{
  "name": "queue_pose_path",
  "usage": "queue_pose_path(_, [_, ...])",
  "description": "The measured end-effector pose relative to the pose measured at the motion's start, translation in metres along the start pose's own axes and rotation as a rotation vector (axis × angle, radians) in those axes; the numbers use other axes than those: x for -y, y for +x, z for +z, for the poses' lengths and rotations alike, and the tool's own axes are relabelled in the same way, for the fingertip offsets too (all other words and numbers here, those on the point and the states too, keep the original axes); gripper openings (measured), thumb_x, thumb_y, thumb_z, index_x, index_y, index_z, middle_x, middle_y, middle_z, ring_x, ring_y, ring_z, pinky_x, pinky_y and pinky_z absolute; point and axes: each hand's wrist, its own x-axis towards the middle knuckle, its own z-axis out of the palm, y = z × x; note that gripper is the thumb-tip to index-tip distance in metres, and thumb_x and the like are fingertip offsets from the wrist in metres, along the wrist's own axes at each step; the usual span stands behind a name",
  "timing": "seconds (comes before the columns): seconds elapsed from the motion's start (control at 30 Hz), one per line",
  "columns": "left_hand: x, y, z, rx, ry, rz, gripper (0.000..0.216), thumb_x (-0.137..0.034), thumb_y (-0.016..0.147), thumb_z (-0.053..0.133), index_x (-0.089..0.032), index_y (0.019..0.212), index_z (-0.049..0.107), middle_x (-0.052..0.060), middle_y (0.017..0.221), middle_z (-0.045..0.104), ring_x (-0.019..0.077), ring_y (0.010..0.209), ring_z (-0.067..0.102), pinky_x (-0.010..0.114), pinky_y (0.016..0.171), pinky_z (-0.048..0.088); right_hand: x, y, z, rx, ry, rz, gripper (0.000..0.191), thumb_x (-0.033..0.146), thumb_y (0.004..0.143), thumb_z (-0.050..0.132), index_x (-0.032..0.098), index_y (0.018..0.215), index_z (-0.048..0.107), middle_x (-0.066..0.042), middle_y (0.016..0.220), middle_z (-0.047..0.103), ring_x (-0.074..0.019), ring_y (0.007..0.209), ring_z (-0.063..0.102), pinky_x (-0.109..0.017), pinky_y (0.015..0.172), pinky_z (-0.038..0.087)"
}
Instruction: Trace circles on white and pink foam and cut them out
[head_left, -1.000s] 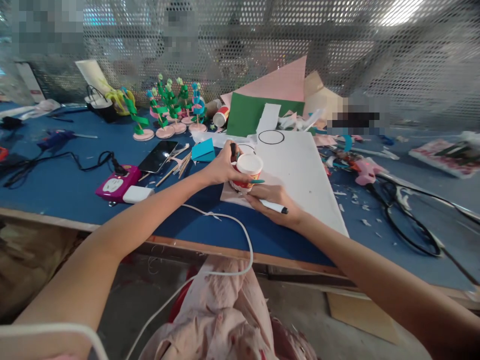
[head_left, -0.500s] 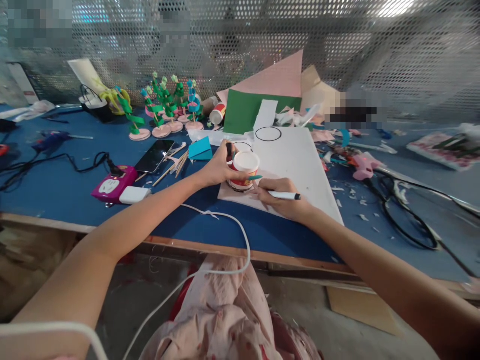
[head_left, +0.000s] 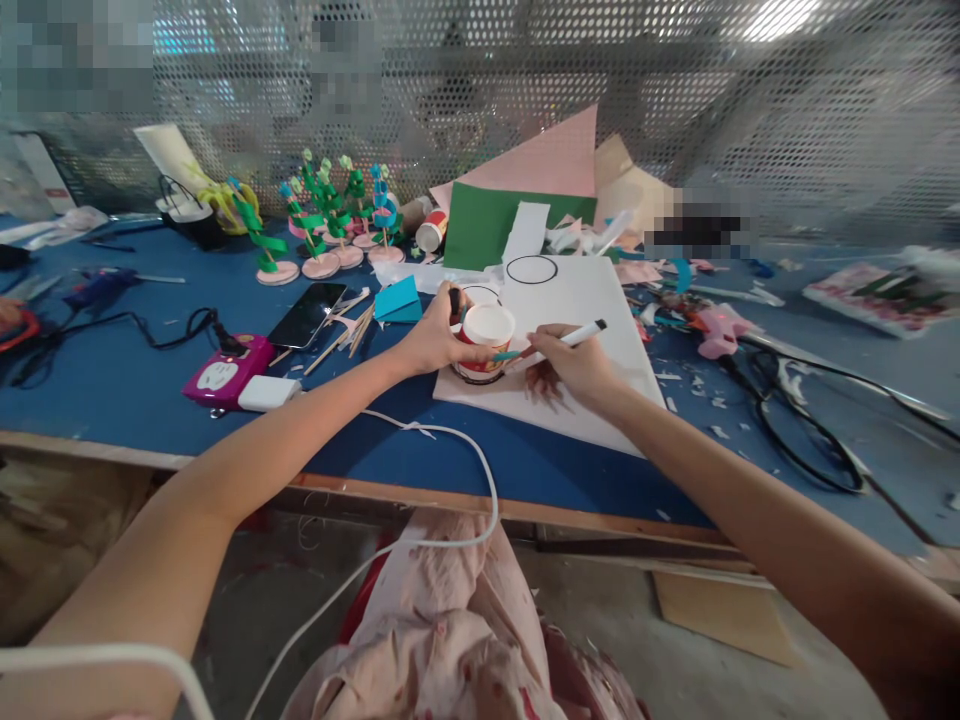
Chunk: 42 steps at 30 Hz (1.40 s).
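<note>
My left hand (head_left: pixel 432 340) is closed round an upturned paper cup (head_left: pixel 486 337) with a white base and red sides, pressing it onto a white foam sheet (head_left: pixel 585 320). The same hand also pinches a small dark marker cap (head_left: pixel 454 300). My right hand (head_left: pixel 570 362) grips a white marker (head_left: pixel 581 334), its tip at the cup's right side on the sheet. One black circle (head_left: pixel 531 269) is drawn further up the sheet, and another (head_left: pixel 480 292) shows just behind the cup.
Green and pink card sheets (head_left: pixel 495 225) lean at the back. Several paper-spiral models (head_left: pixel 330 215) stand on round bases. A phone (head_left: pixel 307 313), wooden sticks (head_left: pixel 352 330), a pink power strip (head_left: pixel 221 372), a glue gun (head_left: pixel 716 332), cables (head_left: pixel 810 430) and scraps lie on the blue bench.
My right hand has swung the marker round the cup from its near side to its right side. The marker's back end now points up and right. The cup stays put.
</note>
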Motion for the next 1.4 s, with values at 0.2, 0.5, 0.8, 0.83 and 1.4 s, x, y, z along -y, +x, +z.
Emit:
queue_pose_path(0.2, [-0.002, -0.001, 0.001, 0.013, -0.030, -0.007, 0.070, -0.030, 0.052, 0.091, -0.024, 0.084, 0.029, -0.001, 0.092, 0.039, 0.0162, 0.091, 0.051, 0.037, 0.090, 0.046, 0.001, 0.011, 0.000, -0.046, 0.010, 0.024, 0.027, 0.012, 0.077, 0.046, 0.021, 0.052, 0.047, 0.000, 0.034, 0.051, -0.0129, 0.025, 0.044, -0.022, 0.026, 0.032])
queue_pose_path(0.5, [-0.004, -0.001, 0.001, -0.003, 0.008, -0.028, 0.072, -0.030, 0.050, 0.090, -0.024, 0.083, 0.027, -0.002, 0.090, 0.038, 0.0168, 0.091, 0.049, 0.037, 0.091, 0.043, 0.003, 0.037, 0.000, -0.113, 0.008, 0.027, 0.022, 0.015, 0.073, 0.047, 0.022, 0.053, 0.047, 0.001, 0.034, 0.051, -0.0123, 0.027, 0.045, -0.021, 0.028, 0.033])
queue_pose_path(0.8, [-0.005, -0.001, 0.000, -0.018, 0.043, -0.011, 0.073, -0.033, 0.047, 0.093, -0.024, 0.083, 0.030, -0.001, 0.090, 0.039, 0.0193, 0.094, 0.049, 0.041, 0.094, 0.043, 0.006, 0.061, 0.012, -0.042, 0.028, -0.067, 0.023, 0.015, 0.068, 0.051, 0.023, 0.051, 0.038, 0.005, 0.033, 0.040, -0.0104, 0.030, 0.041, -0.020, 0.029, 0.030])
queue_pose_path(0.83, [-0.005, -0.001, 0.000, -0.019, 0.057, -0.015, 0.073, -0.034, 0.047, 0.093, -0.024, 0.084, 0.030, -0.001, 0.090, 0.039, 0.0199, 0.095, 0.049, 0.042, 0.095, 0.043, 0.007, 0.063, 0.015, -0.033, 0.032, -0.070, 0.024, 0.015, 0.068, 0.052, 0.023, 0.051, 0.037, 0.005, 0.033, 0.038, -0.0097, 0.030, 0.038, -0.020, 0.029, 0.029])
queue_pose_path(1.4, [-0.003, -0.001, 0.001, -0.020, 0.062, -0.008, 0.071, -0.031, 0.050, 0.092, -0.024, 0.083, 0.029, -0.002, 0.090, 0.035, 0.0187, 0.095, 0.048, 0.040, 0.094, 0.042, 0.000, 0.003, -0.001, -0.108, -0.008, 0.013, 0.026, 0.018, 0.080, 0.050, 0.022, 0.055, 0.043, 0.004, 0.033, 0.043, -0.0084, 0.022, 0.034, -0.019, 0.025, 0.021])
